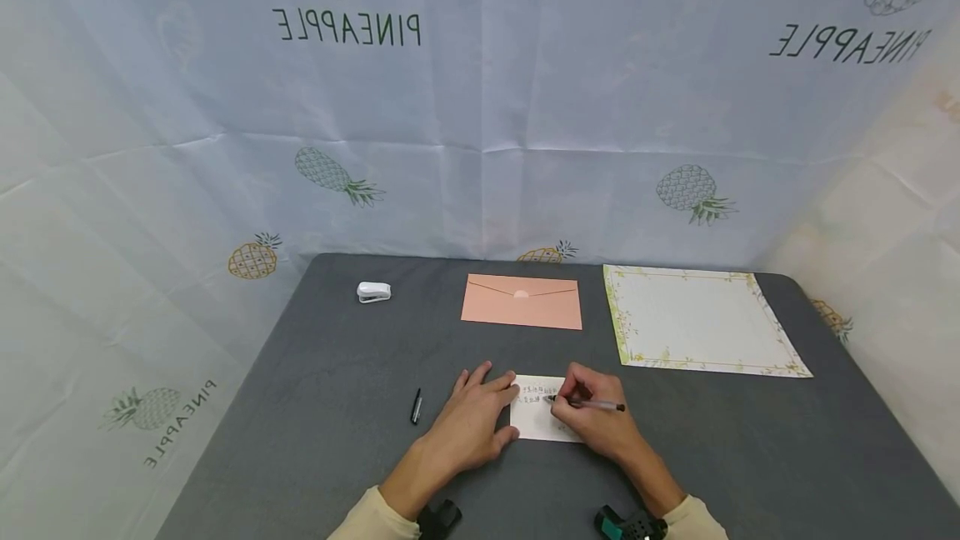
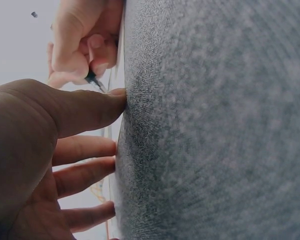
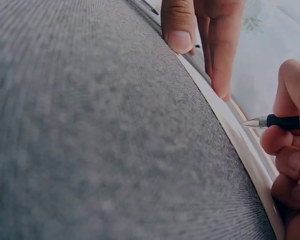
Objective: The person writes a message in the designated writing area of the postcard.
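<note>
A small white card (image 1: 536,422) with handwritten lines near its top lies on the dark table, between the two hands. My right hand (image 1: 600,415) grips a pen (image 1: 600,404), its tip at the writing on the card. The pen's clear tip and black grip (image 3: 280,122) show close up in the right wrist view. Spread over the card's left edge, my left hand (image 1: 471,422) presses it with thumb and fingertips, the fingers fairly straight. The right hand covers the card's right side. Left of the left hand lies a black pen cap (image 1: 416,407).
A pink envelope (image 1: 521,311) lies flap side up behind the card. At the back right is a large sheet with a floral border (image 1: 697,319). A small white stapler (image 1: 373,292) stands at the back left. A pineapple-print curtain (image 1: 480,107) hangs behind the grey table (image 1: 315,407).
</note>
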`<action>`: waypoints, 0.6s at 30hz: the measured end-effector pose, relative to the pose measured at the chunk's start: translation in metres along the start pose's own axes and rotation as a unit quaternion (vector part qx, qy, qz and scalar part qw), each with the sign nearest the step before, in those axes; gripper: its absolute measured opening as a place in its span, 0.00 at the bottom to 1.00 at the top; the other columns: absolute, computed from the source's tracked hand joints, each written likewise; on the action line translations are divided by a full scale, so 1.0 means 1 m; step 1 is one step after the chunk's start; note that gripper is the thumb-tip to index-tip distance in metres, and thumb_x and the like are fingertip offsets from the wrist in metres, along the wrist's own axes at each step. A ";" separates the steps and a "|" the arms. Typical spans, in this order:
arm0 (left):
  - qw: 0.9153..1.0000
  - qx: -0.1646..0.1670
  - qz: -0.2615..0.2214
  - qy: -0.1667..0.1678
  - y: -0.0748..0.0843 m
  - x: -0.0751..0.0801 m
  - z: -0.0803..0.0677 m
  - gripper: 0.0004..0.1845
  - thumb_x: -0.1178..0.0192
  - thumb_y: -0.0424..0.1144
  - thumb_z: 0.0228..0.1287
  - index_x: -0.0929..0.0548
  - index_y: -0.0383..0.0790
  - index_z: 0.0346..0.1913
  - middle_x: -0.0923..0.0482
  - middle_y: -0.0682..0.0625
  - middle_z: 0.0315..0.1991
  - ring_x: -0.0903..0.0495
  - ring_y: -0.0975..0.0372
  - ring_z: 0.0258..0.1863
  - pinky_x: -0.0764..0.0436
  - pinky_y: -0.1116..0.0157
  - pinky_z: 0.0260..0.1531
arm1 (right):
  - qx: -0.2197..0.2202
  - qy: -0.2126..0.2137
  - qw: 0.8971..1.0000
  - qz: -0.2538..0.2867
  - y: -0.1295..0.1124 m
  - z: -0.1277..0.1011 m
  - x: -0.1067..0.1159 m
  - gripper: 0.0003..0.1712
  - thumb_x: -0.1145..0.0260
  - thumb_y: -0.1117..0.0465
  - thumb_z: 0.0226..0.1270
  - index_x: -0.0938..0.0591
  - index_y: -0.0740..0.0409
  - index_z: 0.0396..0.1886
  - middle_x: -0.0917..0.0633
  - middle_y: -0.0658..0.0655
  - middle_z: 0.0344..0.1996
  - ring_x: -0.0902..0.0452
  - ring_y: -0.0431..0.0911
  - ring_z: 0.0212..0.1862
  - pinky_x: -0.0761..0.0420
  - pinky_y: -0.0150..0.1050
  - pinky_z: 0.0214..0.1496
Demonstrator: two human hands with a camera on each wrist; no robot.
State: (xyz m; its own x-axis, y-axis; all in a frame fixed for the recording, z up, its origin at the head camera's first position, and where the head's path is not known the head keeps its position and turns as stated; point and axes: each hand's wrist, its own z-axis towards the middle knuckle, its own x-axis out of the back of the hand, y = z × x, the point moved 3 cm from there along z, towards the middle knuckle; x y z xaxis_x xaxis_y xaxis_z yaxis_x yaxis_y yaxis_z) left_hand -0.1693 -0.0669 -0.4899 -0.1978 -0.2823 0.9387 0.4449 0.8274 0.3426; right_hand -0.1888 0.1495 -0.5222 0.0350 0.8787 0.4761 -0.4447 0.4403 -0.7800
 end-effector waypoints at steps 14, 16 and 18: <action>1.000 -0.006 -0.001 0.006 0.002 0.002 -0.001 0.32 0.21 0.48 0.67 0.15 0.43 0.72 0.21 0.49 0.77 0.31 0.41 0.82 0.31 0.33 0.77 | 0.003 -0.011 1.000 -0.009 0.003 -0.001 -0.002 0.23 0.26 0.75 0.51 0.22 0.39 0.23 0.24 0.38 0.19 0.34 0.31 0.21 0.35 0.28 0.24; 1.000 -0.006 -0.001 0.005 0.002 0.002 -0.001 0.33 0.21 0.48 0.66 0.15 0.43 0.72 0.21 0.49 0.77 0.31 0.41 0.82 0.31 0.33 0.78 | 0.001 -0.014 1.000 -0.009 0.003 -0.001 -0.003 0.23 0.26 0.75 0.51 0.22 0.39 0.23 0.24 0.38 0.18 0.34 0.31 0.21 0.36 0.28 0.24; 1.000 -0.006 0.000 0.004 0.003 0.002 -0.001 0.33 0.21 0.48 0.66 0.15 0.43 0.72 0.21 0.49 0.77 0.31 0.41 0.82 0.31 0.33 0.78 | -0.001 -0.018 1.000 -0.009 0.003 -0.002 -0.003 0.23 0.26 0.74 0.50 0.22 0.39 0.23 0.25 0.38 0.18 0.34 0.31 0.21 0.36 0.28 0.24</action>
State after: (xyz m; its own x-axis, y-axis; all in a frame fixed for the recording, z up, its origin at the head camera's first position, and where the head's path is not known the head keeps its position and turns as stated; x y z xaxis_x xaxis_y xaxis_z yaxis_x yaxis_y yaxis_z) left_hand -0.1674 -0.0661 -0.4870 -0.1913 -0.2865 0.9388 0.4544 0.8219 0.3434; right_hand -0.1885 0.1489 -0.5267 0.0103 0.8636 0.5041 -0.4422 0.4560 -0.7723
